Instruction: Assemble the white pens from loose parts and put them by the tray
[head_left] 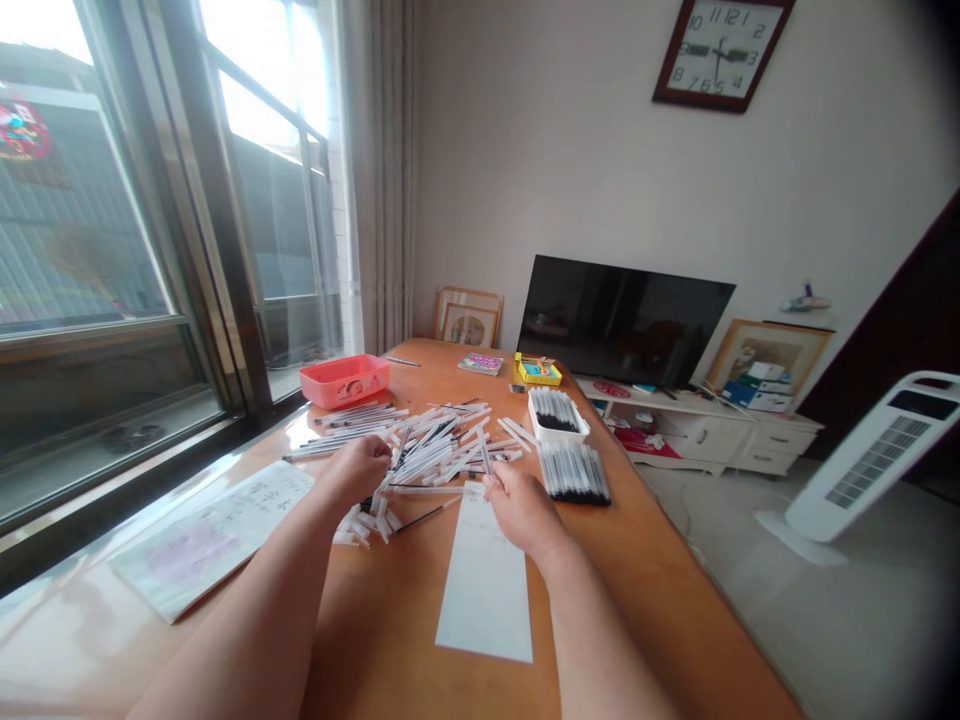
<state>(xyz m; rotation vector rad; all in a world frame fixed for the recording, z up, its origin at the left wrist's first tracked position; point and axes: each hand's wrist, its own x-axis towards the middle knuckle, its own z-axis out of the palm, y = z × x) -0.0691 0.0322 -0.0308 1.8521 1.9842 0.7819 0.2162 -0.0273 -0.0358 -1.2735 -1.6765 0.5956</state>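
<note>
My right hand [519,503] is closed around a whitish pen barrel [484,450], which points up and away over the top end of a white paper strip [484,590]. My left hand [361,468] is curled at the near left side of a loose pile of pen parts [435,445]; whatever its fingers hold is hidden. Just below that hand lie several short white pen caps [367,524]. A thin dark refill [424,516] rests on the wood between the caps and the paper.
White-and-black pens fill a white tray [559,428], with a row of pens [574,473] nearer me. A red plastic basket [345,382] stands back left. A booklet [210,545] lies left, and a yellow box [538,371] sits near the table's [375,640] far end.
</note>
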